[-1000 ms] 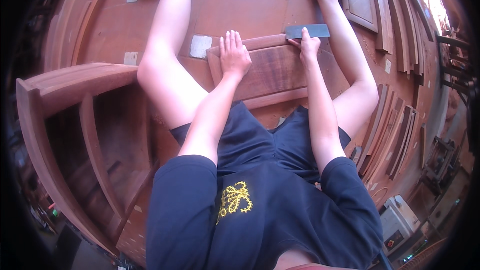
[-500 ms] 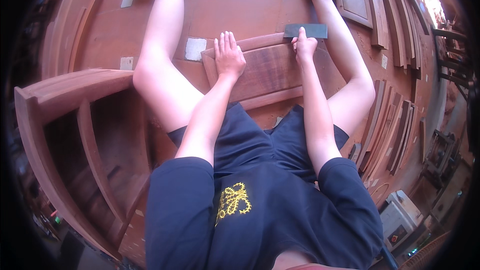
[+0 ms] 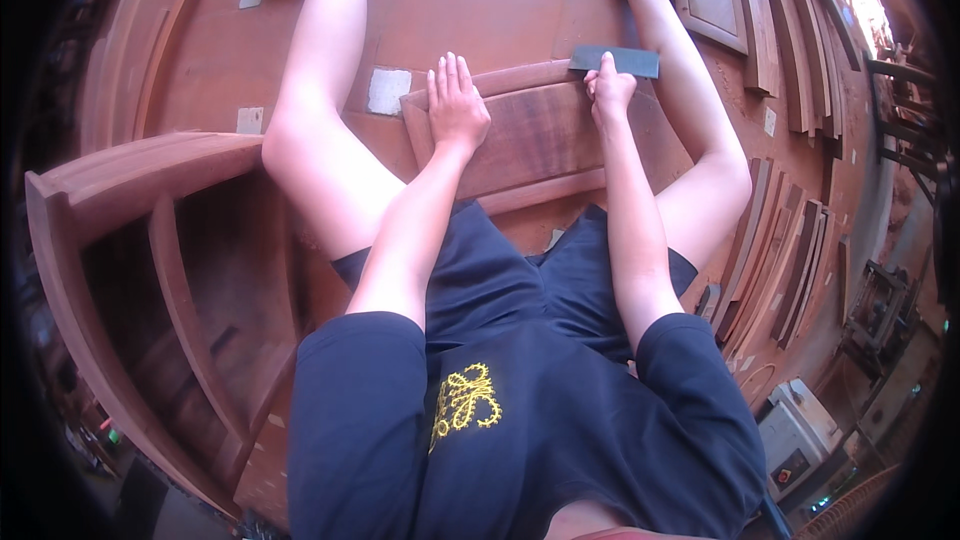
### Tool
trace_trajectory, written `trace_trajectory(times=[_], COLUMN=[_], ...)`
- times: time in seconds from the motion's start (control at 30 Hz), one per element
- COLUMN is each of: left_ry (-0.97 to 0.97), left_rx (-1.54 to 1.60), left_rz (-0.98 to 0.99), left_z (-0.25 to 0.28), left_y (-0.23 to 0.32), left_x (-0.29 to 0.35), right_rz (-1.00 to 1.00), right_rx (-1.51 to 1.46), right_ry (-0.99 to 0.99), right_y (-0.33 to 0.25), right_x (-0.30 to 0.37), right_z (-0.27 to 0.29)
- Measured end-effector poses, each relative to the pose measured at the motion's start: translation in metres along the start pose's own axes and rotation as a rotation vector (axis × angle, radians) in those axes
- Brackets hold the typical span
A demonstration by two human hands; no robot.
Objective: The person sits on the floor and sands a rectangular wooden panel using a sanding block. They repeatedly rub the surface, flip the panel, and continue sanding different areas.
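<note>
A framed wooden panel (image 3: 540, 143) lies between my legs, its middle dark brown and its frame reddish. My left hand (image 3: 459, 115) rests flat on the panel's left part, fingers stretched out toward the far edge. At the far right corner my right hand (image 3: 611, 95) grips a flat, dark green rectangular plate (image 3: 640, 63), thumb laid along its top and the other fingers curled beneath. The plate lies over the far frame rail and reaches past the panel's end toward my right shin. Whether it is a scraper or a sanding pad I cannot tell.
A curved wooden frame with slats (image 3: 165, 290) stands close on my left. Wooden strips (image 3: 770, 255) are stacked on the right, with longer boards (image 3: 795, 40) beyond them. Another panel (image 3: 712, 8) lies by my right foot. A grey-white box (image 3: 800, 430) sits at lower right.
The plate has turned slightly, its right end now a little nearer, and shifted slightly right with my right hand. My left hand keeps its place on the panel. The whole view has shifted a little.
</note>
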State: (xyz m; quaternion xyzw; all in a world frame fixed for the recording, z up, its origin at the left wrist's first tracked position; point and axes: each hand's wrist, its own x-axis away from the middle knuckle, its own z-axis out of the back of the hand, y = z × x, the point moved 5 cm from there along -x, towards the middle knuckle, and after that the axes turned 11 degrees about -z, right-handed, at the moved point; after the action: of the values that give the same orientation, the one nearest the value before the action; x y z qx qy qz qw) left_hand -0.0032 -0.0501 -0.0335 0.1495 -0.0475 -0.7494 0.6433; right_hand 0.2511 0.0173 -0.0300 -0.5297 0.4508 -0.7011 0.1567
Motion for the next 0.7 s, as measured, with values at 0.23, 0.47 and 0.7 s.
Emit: trace_trajectory(times=[0.23,0.47,0.7], left_ry=[0.024,0.041,0.048], left_rx=[0.035,0.013,0.030], left_rz=[0.000,-0.003,-0.003], left_z=[0.000,0.001,-0.002], left_y=[0.001,0.001,-0.001], left_x=[-0.003,0.001,0.000], right_rz=[-0.009,-0.008,0.000], right_rx=[0.063,0.064,0.168], right_ry=[-0.054,-0.056,-0.107], right_y=[0.000,0.011,-0.003], right_x=[0.002,0.007,0.003], right_z=[-0.006,-0.015,-0.011])
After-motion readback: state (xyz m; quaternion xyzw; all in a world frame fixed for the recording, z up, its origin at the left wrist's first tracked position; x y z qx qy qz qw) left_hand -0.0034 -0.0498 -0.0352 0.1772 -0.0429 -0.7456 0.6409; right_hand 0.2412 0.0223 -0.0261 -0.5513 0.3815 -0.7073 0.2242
